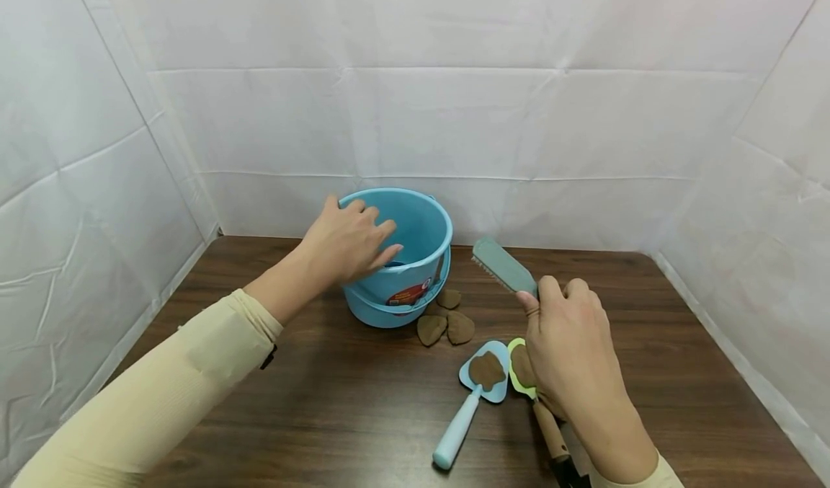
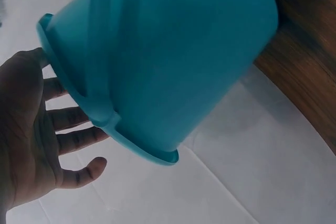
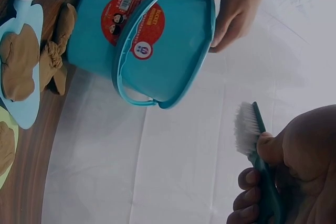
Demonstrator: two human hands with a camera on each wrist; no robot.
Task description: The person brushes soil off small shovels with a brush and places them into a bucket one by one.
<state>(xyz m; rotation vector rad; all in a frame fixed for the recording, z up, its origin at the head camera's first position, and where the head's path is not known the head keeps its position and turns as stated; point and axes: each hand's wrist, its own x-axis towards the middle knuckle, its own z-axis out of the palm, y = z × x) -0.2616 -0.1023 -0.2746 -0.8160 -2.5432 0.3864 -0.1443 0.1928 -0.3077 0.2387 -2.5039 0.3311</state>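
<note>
A light blue bucket (image 1: 415, 221) stands upright at the back of the table, its handle hanging down the outside. My left hand (image 1: 353, 239) is at the bucket's left rim, fingers spread over the opening. In the left wrist view, the fingers (image 2: 79, 140) look loosely straight, and some tips are hidden behind the rim. With my right hand (image 1: 573, 344) I grip a scrubbing brush (image 1: 502, 264) by its handle. The brush is raised over the table, right of the bucket; its white bristles (image 3: 245, 129) show in the right wrist view.
Brown clay-like lumps (image 1: 460, 327) lie at the bucket's foot. In front, a light blue toy shovel (image 1: 458, 427) and a lime-green-edged tool (image 1: 516, 383) each bear a brown lump. A wooden handle (image 1: 550, 430) lies below my right hand. White cloth walls (image 1: 493, 127) surround the table.
</note>
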